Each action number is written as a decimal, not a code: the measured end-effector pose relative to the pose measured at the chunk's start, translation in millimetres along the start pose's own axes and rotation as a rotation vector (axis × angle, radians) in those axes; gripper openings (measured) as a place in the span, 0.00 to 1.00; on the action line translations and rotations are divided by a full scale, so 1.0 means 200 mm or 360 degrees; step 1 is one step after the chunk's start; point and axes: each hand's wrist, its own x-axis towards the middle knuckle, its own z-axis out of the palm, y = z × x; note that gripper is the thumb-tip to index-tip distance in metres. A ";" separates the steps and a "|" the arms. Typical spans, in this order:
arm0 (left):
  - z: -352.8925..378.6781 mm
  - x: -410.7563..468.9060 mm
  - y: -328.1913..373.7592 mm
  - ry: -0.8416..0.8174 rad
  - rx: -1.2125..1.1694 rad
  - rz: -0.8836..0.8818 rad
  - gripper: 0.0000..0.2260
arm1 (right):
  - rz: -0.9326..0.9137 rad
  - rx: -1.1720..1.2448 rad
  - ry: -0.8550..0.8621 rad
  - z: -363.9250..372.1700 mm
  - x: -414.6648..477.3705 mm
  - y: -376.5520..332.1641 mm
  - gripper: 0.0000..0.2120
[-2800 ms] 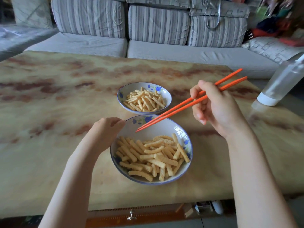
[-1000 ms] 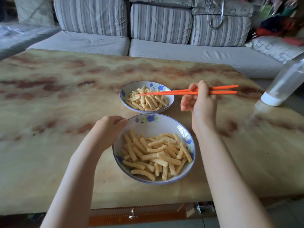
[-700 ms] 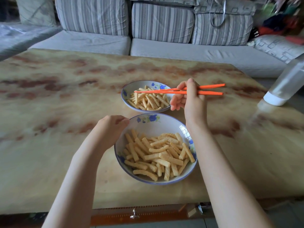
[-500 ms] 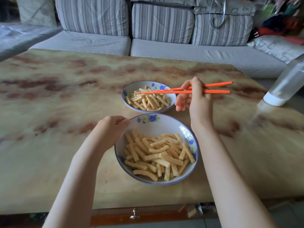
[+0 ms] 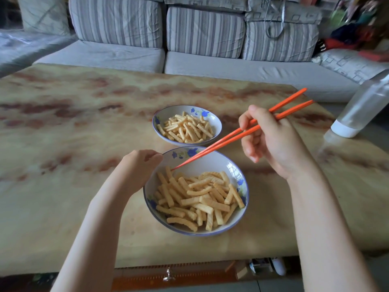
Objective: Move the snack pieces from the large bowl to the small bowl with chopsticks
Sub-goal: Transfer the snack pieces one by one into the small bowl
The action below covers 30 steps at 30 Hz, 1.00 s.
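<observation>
**Head view**

1. Worktop (image 5: 73, 133): a flat surface with a beige and reddish-brown marble pattern. It carries both bowls.
2. Large bowl (image 5: 212, 165): round white ceramic with blue flower print at the rim. It stands near the front edge of the worktop. Pale yellow ridged snack pieces (image 5: 200, 201) fill its near half, and its far inner wall is bare.
3. Small bowl (image 5: 174, 111): the same white ceramic and blue print. It stands just behind the large bowl, and whether the rims touch cannot be told. It also holds a heap of the same snack sticks (image 5: 187, 128).
4. Right hand (image 5: 271, 142): raised above the worktop, to the right of both bowls. Its grip is closed round the upper part of the pair of orange chopsticks (image 5: 223, 141).
5. Chopsticks: they slope down and to the left, crossing the far rim of the large bowl. The tips lie close together inside that bowl, at the far left end of the snack pile. Whether they touch a piece cannot be told.
6. Left hand (image 5: 140, 167): set against the left rim of the large bowl with its fingers curled. Whether this grip clasps the rim cannot be told.
7. Clear plastic bottle with a white cap (image 5: 357, 114): tilted, cap down, at the right edge of the worktop.
8. Grey striped sofa (image 5: 202, 34): behind the worktop.
</observation>
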 end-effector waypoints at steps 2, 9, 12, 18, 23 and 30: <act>0.00 0.00 0.00 0.0006 -0.0008 -0.0010 0.11 | 0.0020 -0.0026 -0.0049 0.02 -0.01 0.01 0.19; 0.00 0.01 0.00 0.0015 0.0009 -0.0001 0.11 | 0.0047 -0.0009 -0.0120 0.06 0.01 0.03 0.18; 0.00 0.01 -0.01 0.0021 -0.0002 -0.0008 0.10 | 0.0056 0.0009 -0.0039 0.06 0.01 0.03 0.19; 0.01 0.02 -0.02 0.0021 -0.0008 0.0024 0.13 | 0.0027 0.0131 0.0154 0.03 0.02 0.02 0.19; 0.01 0.02 -0.01 0.0053 0.0014 -0.0008 0.18 | 0.0012 0.0170 0.0258 -0.01 0.02 0.02 0.18; 0.00 0.01 -0.01 0.0045 0.0034 -0.0022 0.17 | -0.0069 0.0237 0.0511 -0.04 0.05 0.02 0.18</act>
